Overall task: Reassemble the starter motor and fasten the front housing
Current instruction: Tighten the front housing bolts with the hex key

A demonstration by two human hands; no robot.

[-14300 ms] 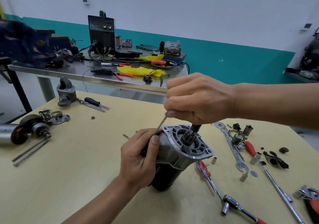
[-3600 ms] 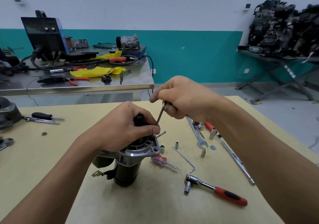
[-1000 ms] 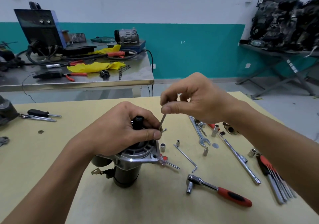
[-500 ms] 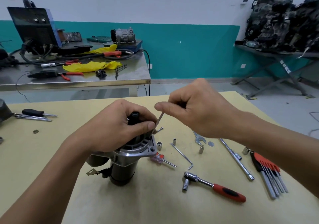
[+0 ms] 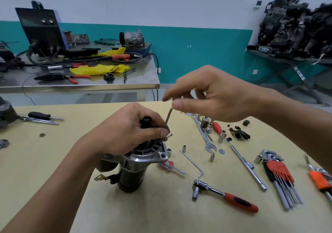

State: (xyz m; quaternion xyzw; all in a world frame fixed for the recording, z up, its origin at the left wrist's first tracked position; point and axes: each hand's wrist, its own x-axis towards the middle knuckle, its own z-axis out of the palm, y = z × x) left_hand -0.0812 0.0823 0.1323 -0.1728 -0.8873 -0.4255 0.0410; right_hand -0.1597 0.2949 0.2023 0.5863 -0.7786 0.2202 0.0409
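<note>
While the left hand (image 5: 129, 130) clamps round the top of the starter motor (image 5: 131, 177), the motor stands upright on the table (image 5: 53, 169) directly under that palm. The front housing (image 5: 149, 155) sits seated on the body just below the left fingers. The left thumb presses beside the hex key (image 5: 168, 117), whose long arm runs down past the thumb into the housing; the tip is hidden.

The right hand (image 5: 212, 96), up and right of the left, pinches the key's short arm between thumb and index finger, other fingers loose. Half a second ago this hand was balled tighter with knuckles rolled over; now it has opened and reset. That reads as a regrip between turns, so the fastener is likely still being run in and the housing is not yet fully fastened.

Below the right hand lie a loose hex key (image 5: 192, 162) and a ratchet (image 5: 224, 195); under the right wrist is a hex key set (image 5: 280, 171). Far beyond both hands are a steel bench (image 5: 80, 85) and a welder (image 5: 39, 27).

No writing or brand is legible anywhere.
</note>
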